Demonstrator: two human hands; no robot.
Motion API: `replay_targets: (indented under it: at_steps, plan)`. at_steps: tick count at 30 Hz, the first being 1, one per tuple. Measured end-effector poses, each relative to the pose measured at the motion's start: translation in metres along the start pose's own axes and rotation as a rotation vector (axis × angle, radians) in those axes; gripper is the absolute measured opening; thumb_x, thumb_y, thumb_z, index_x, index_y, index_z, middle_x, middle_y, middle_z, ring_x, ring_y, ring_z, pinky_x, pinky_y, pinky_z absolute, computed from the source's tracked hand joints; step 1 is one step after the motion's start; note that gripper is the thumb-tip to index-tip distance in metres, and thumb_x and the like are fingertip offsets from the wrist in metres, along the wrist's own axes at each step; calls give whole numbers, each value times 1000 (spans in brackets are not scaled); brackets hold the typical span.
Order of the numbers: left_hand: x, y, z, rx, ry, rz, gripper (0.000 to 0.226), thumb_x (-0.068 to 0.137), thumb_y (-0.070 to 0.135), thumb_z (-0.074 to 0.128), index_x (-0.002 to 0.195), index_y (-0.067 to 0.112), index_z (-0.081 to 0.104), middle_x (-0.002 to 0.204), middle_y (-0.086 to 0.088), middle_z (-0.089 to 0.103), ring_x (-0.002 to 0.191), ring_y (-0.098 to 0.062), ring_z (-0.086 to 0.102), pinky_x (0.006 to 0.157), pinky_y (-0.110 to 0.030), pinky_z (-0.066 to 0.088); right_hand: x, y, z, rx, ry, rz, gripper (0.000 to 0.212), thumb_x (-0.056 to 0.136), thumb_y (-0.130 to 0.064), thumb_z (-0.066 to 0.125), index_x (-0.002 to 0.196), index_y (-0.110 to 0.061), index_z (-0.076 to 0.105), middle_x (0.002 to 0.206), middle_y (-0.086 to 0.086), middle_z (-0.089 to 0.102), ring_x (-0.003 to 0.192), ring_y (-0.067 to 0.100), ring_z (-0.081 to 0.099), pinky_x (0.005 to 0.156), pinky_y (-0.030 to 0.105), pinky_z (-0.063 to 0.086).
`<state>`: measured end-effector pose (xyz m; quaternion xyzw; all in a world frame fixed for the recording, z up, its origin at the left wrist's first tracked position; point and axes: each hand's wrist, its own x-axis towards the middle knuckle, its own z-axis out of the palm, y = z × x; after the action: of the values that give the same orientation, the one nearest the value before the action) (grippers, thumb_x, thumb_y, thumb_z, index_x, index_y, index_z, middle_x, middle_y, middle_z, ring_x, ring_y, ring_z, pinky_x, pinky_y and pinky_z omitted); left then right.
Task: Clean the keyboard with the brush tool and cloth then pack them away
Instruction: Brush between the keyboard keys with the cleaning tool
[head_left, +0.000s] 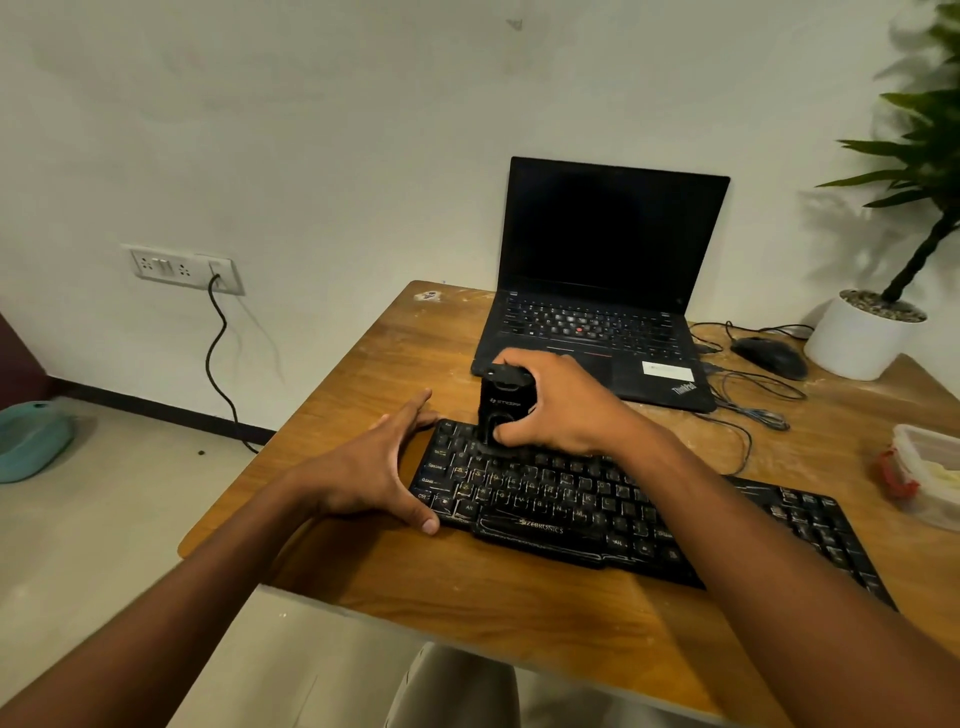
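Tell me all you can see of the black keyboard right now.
The keyboard is black, looks plastic, with dusty, worn keys and a ZEBRONICS label on its front edge. It lies flat and angled on the wooden table, in front of the laptop. The left hand braces its left end; the right hand holds the black brush tool upright on its top-left keys.

Open laptop (602, 280) ahead of me on wooden table (363, 374), screen dark. Black mouse (771, 356) to its right, cables (748, 400) looping beside. White plant pot (857, 338) at wall. Plastic container (927, 475) at my right edge. Wall socket (184, 268) left, cord hanging.
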<state>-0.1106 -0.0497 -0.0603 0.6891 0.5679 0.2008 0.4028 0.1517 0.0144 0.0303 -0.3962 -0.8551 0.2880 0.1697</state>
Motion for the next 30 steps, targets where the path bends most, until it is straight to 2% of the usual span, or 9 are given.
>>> replay_targets:
  at_steps: [4,10,16,19,21,23,24,27,30]
  plan:
    - [0,0,-1,-3,-5,7,160,43,58,103,157,58,-9,164,25,28,157,-16,16,128,-51,19,-3,6,11,58,5,3,46,74,-17,91,110,-27,63,97,-5,72,82,11,71,68,31,61]
    - [-1,1,0,-8,-9,2,159,44,57,103,158,56,-8,163,26,28,157,-15,17,128,-50,20,-7,7,-14,-139,-93,60,44,70,-15,88,103,-27,61,94,-2,68,79,20,68,60,33,57]
    - [-1,4,-1,-5,-7,5,160,44,57,103,159,53,-8,162,27,29,156,-14,19,128,-49,21,-7,3,9,62,22,-14,46,75,-14,89,110,-27,62,96,-3,72,76,14,71,62,32,61]
    - [0,2,0,1,-9,-6,160,43,58,103,158,55,-10,162,28,28,158,-17,15,128,-51,19,-10,9,5,14,-23,17,46,73,-14,89,107,-28,61,95,-2,71,79,19,71,65,39,62]
    - [0,2,0,2,-11,-10,161,44,58,103,158,55,-11,163,28,27,158,-17,13,129,-52,17,-10,9,-5,-44,-81,53,45,72,-12,88,103,-28,60,94,1,69,75,23,70,58,38,60]
    - [-1,2,-1,-3,-18,-11,161,44,56,103,159,54,-11,163,27,27,157,-15,15,129,-50,19,-9,7,-10,-85,-96,50,44,73,-11,87,103,-27,60,93,0,68,71,18,67,51,29,55]
    - [-1,2,-1,-8,-19,-11,161,45,55,103,159,53,-10,162,27,27,157,-14,17,128,-50,20,-8,5,-10,-74,-73,34,44,73,-12,88,104,-27,61,93,-1,69,71,15,66,53,26,53]
    - [-1,3,-1,-16,-18,-15,161,45,54,104,158,54,-10,162,27,28,157,-15,17,128,-50,21,-7,3,1,70,37,-1,45,73,-12,89,106,-26,62,95,-3,72,75,9,70,59,27,57]
    - [-1,2,-1,-21,-15,-15,161,45,53,104,159,54,-9,161,27,29,156,-14,19,128,-50,22,-10,8,12,98,33,-2,45,73,-14,90,106,-27,62,94,-4,72,76,7,70,61,26,57]
